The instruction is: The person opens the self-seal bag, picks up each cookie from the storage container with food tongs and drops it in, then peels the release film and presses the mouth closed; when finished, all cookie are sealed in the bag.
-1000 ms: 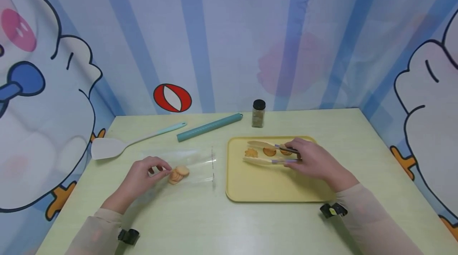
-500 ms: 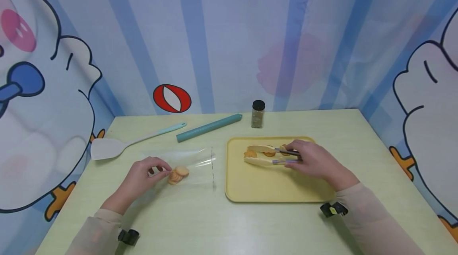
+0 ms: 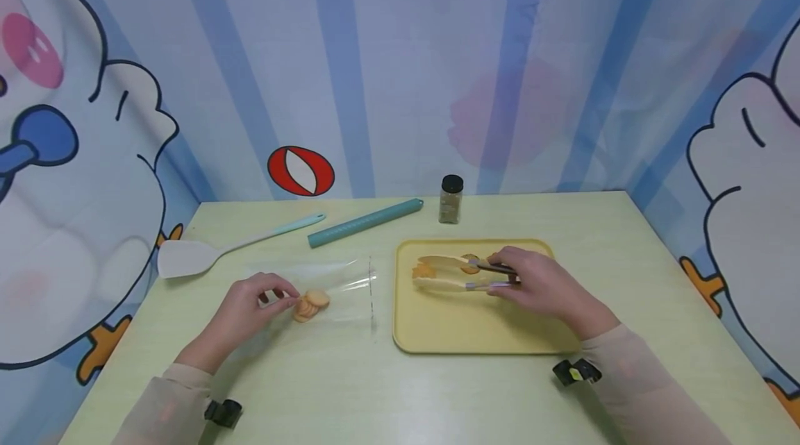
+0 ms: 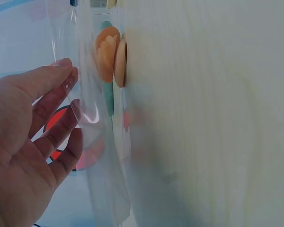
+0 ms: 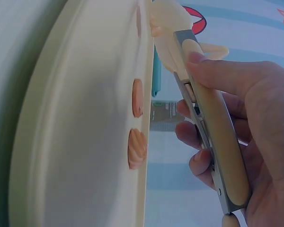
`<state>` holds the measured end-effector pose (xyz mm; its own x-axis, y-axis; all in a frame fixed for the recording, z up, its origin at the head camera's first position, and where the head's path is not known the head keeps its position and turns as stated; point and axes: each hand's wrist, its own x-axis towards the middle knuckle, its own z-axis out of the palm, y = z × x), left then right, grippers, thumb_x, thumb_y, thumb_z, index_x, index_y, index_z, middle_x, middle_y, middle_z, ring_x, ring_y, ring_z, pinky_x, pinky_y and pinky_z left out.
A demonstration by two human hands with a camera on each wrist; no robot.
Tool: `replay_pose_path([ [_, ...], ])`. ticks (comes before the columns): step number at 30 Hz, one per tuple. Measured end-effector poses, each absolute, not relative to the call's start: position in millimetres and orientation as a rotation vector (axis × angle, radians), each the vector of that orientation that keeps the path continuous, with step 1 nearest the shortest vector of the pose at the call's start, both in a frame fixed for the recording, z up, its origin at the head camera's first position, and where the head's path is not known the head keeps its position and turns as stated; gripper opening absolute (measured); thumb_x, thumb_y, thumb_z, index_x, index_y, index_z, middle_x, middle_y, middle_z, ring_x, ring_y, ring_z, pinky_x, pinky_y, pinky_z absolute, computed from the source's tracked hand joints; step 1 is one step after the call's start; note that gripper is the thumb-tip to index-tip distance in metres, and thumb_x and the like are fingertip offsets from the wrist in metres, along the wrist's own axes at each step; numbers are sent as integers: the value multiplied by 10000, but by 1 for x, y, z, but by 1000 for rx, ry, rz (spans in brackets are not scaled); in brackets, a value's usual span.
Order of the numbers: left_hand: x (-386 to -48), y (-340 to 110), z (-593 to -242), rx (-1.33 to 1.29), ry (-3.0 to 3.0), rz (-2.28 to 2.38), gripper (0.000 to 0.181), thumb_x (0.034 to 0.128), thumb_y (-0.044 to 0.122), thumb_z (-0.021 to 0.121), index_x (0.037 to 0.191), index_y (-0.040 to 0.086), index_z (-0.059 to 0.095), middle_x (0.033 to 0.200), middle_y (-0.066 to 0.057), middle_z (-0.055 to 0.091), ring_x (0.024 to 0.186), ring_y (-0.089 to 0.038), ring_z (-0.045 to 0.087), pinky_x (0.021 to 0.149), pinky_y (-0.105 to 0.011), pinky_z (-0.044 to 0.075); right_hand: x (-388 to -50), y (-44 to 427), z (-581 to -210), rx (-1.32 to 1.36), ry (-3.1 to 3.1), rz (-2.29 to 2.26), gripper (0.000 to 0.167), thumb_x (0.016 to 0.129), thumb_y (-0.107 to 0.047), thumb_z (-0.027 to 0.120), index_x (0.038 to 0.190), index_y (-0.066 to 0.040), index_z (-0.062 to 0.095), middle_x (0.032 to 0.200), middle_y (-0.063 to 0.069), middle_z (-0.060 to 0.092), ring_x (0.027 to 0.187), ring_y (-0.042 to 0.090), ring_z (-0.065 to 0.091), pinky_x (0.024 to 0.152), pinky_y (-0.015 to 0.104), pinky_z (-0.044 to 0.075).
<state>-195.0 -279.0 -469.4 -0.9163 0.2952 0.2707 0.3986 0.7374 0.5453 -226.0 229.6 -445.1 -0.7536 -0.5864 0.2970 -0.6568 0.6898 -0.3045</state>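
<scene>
My left hand [image 3: 250, 309] pinches the film of a clear plastic bag [image 3: 353, 299] between thumb and finger. Several cookies [image 3: 310, 305] lie bunched inside the bag; the left wrist view also shows these cookies [image 4: 108, 54] through the film. My right hand [image 3: 545, 284] grips a pair of tongs [image 5: 217, 137] over the yellow tray [image 3: 475, 334]. Near the tongs' pale tips, at the tray's left, is a cookie [image 3: 423, 271]; whether the tips touch it I cannot tell. In the right wrist view, a flat cookie [image 5: 137, 98] and a ridged cookie [image 5: 137, 149] lie on the tray.
Behind the bag lie a white spatula [image 3: 187, 259] with a mint handle and a teal rod [image 3: 365, 223]. A black-capped spice jar [image 3: 451, 202] stands behind the tray. A printed curtain [image 3: 400, 70] closes off the table's back.
The tongs first narrowed a little, then my right hand shifted left with them. The left-hand cookie on the tray moved left too. My left hand and the bag stayed put.
</scene>
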Motion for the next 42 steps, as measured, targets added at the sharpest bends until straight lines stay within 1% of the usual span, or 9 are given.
replay_pose_path([
  [2, -195, -279, -470, -560, -2774, -929, 167, 894, 75, 800, 967, 224, 780, 991, 52, 752, 873, -131, 639, 722, -270, 527, -225, 224, -444, 1021, -2715, 605, 407, 869, -259, 846, 1200, -75, 697, 948, 39, 685, 696, 48, 493, 643, 251, 449],
  [5, -195, -280, -471, -565, -2777, -932, 170, 894, 70, 799, 967, 223, 781, 991, 54, 753, 875, -133, 641, 722, -269, 527, -224, 215, -443, 1039, -2705, 634, 416, 872, -269, 844, 1215, -88, 694, 952, 33, 680, 703, 54, 501, 643, 246, 451],
  [9, -196, -280, -471, -577, -2767, -931, 174, 893, 71, 800, 968, 226, 780, 978, 65, 752, 868, -119, 634, 718, -268, 525, -224, 201, -442, 1082, -2705, 672, 425, 881, -285, 837, 1228, -90, 687, 980, 42, 686, 715, 89, 529, 655, 251, 463],
  [13, -197, -279, -470, -572, -2770, -937, 171, 895, 80, 802, 970, 231, 780, 974, 75, 752, 872, -116, 636, 726, -279, 530, -225, 185, -443, 1124, -2729, 649, 418, 903, -322, 813, 1227, -87, 692, 1004, 34, 692, 727, 97, 551, 673, 255, 471],
  [20, -196, -279, -469, -575, -2767, -937, 166, 896, 83, 802, 970, 229, 781, 968, 74, 754, 871, -126, 641, 725, -290, 534, -227, 158, -449, 1164, -2782, 657, 434, 933, -359, 779, 1262, -91, 693, 1108, 8, 692, 791, 85, 588, 696, 239, 505],
  [24, -195, -280, -468, -574, -2763, -935, 165, 894, 82, 803, 970, 226, 781, 965, 73, 753, 867, -118, 634, 725, -299, 535, -228, 146, -450, 1200, -2783, 649, 432, 938, -369, 772, 1273, -107, 692, 1131, 4, 697, 770, 54, 577, 691, 235, 501],
  [26, -195, -280, -468, -573, -2765, -931, 157, 896, 86, 802, 972, 222, 782, 967, 68, 753, 867, -115, 633, 726, -297, 535, -230, 140, -450, 1227, -2768, 649, 424, 937, -365, 774, 1271, -115, 696, 1127, 8, 704, 749, 41, 571, 672, 227, 495],
  [31, -197, -279, -467, -564, -2779, -919, 143, 904, 99, 797, 974, 222, 781, 979, 64, 753, 871, -118, 635, 727, -277, 530, -235, 127, -453, 1275, -2760, 683, 418, 934, -359, 779, 1264, -114, 699, 1123, 19, 708, 760, 77, 584, 656, 221, 486],
  [42, -198, -278, -469, -570, -2780, -936, 148, 901, 82, 796, 971, 211, 777, 980, 62, 755, 866, -101, 627, 724, -283, 538, -239, 99, -458, 1359, -2738, 694, 437, 936, -359, 778, 1280, -106, 681, 1084, 22, 689, 760, 65, 530, 678, 229, 474],
])
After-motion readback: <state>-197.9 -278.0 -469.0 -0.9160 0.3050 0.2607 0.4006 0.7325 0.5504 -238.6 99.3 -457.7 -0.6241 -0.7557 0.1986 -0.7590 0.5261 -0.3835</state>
